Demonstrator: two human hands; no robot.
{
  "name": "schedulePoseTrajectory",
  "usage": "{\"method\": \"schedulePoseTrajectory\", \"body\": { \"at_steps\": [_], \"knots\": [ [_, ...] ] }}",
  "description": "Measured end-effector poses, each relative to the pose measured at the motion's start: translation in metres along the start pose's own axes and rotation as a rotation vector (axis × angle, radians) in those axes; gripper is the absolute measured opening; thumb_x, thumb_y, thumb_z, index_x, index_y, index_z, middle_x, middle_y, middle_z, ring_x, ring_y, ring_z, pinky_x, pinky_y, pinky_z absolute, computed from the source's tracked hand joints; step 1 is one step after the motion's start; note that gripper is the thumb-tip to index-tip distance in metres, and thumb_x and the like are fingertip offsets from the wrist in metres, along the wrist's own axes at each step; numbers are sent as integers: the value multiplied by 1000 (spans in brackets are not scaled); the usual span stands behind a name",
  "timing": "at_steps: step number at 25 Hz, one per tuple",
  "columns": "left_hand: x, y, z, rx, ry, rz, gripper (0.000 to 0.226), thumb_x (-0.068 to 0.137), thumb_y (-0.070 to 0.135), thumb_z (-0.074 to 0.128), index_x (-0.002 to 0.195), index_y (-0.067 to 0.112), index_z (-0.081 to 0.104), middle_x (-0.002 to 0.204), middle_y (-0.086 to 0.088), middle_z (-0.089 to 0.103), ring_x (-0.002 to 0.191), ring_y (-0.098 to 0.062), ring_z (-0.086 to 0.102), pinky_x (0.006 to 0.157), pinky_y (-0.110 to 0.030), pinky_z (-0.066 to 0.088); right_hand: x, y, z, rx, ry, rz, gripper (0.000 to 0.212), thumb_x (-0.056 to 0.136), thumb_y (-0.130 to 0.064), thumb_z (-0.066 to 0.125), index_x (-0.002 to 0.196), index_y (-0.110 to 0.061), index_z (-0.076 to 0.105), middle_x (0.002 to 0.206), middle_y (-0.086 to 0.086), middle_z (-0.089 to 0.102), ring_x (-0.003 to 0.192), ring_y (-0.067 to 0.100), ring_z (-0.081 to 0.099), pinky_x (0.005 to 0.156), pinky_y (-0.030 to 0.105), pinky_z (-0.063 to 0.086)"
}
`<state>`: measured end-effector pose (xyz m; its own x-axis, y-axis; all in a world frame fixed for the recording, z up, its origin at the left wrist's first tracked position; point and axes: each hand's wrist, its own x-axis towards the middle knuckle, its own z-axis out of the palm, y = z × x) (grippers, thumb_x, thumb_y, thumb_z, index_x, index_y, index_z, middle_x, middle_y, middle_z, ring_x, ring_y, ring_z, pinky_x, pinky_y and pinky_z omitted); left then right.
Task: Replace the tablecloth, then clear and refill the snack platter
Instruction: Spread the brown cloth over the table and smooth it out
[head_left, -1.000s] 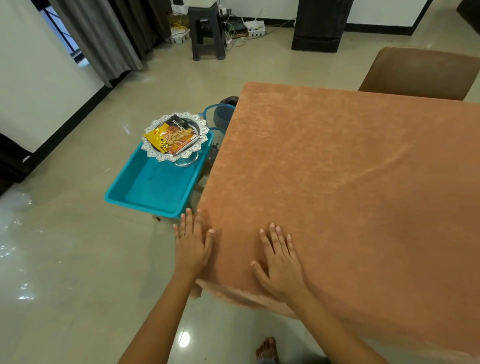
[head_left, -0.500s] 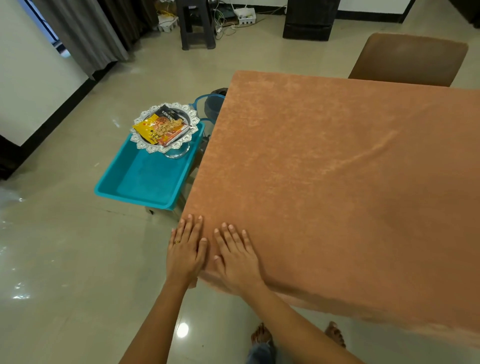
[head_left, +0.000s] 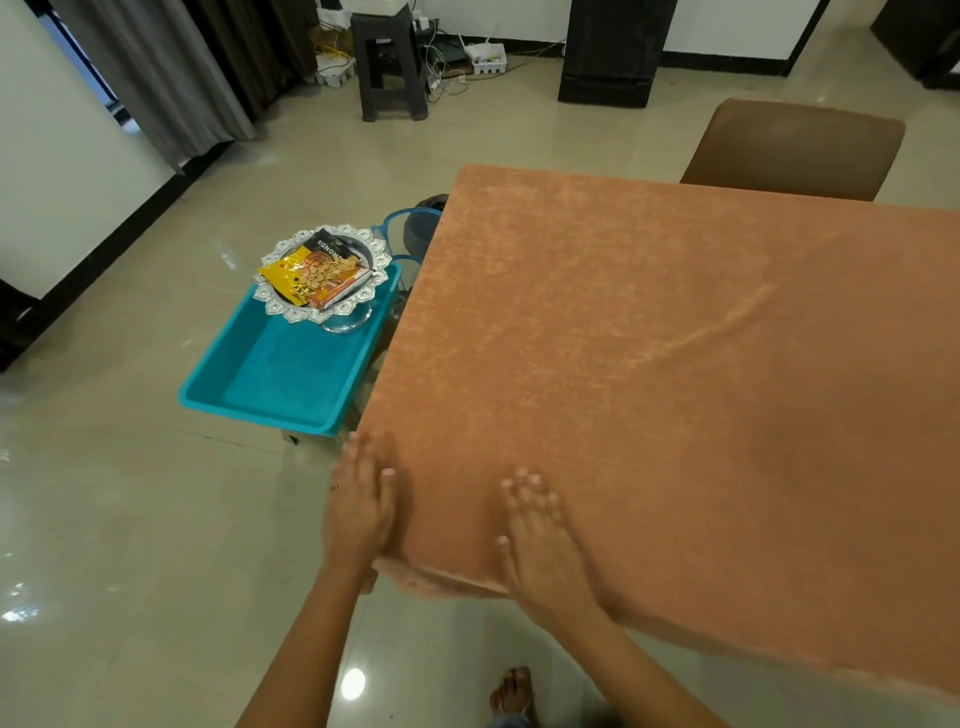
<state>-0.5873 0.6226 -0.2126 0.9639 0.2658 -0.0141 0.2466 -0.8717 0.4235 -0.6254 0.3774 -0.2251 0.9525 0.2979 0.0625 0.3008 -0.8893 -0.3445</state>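
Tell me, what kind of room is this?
Probably a dining or living room in someone's home: a table under an orange tablecloth, a brown chair at its far side, grey curtains by the wall, and a snack platter nearby.

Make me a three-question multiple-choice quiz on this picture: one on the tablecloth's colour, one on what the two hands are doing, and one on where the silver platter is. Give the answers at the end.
1. The tablecloth is:
A. white
B. blue
C. orange-brown

2. The left hand and right hand:
A. lie flat at the tablecloth's near corner, fingers straight
B. are clenched into fists above it
C. pinch its hem and lift it

3. The silver platter stands:
A. on the tablecloth
B. in the teal tray
C. held in the left hand

Answers:
1. C, the whole cloth is orange-brown.
2. A, both palms are down on the cloth and hold nothing.
3. B, its foot stands inside the tray, beside the table.
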Motion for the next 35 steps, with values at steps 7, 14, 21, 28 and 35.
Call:
{"method": "schedulePoseTrajectory", "body": {
  "at_steps": [7, 14, 21, 28, 35],
  "knots": [
    [1, -25, -3, -58, -49, -429, 51, 100, 39, 26, 135, 7, 46, 138, -20, 50, 122, -33, 48, 109, -48, 33, 44, -48, 27, 80, -70, -115, 58, 92, -31, 33, 145, -6, 36, 152, 10, 33, 142, 22, 28, 116, 37, 10],
    [17, -3, -7, -220, 18, -201, 52, 100, 34, 34, 145, 9, 35, 147, -13, 42, 133, -29, 40, 110, -42, 33, 133, -84, 27, 210, -193, -339, 56, 97, -24, 23, 151, -15, 19, 159, 6, 12, 147, 16, 2, 120, 34, 1],
    [26, 2, 6, -73, -15, -327, 54, 98, 46, 23, 146, 23, 29, 145, 2, 44, 123, -17, 51, 98, -34, 42, 239, -51, 33, -54, -269, -660, 55, 97, -41, 25, 150, -28, 21, 159, -1, 14, 147, 14, 7, 119, 42, -1],
    [129, 35, 11, -87, 12, -255, 69, 89, 42, 18, 149, 9, 27, 154, -12, 29, 144, -25, 23, 118, -38, 7, 334, -27, 27, -57, -320, -664, 64, 95, -42, 12, 152, -14, 10, 159, 3, 5, 147, 15, -2, 120, 34, -3],
    [194, 58, 34, -19, -73, -352, 83, 79, 51, -5, 151, 20, 23, 155, -6, 29, 142, -21, 28, 117, -43, 16, 452, 24, 22, -107, -272, -586, 63, 95, -45, 12, 152, -17, 15, 159, -1, 8, 147, 13, 3, 120, 39, 3]
  ]
}}
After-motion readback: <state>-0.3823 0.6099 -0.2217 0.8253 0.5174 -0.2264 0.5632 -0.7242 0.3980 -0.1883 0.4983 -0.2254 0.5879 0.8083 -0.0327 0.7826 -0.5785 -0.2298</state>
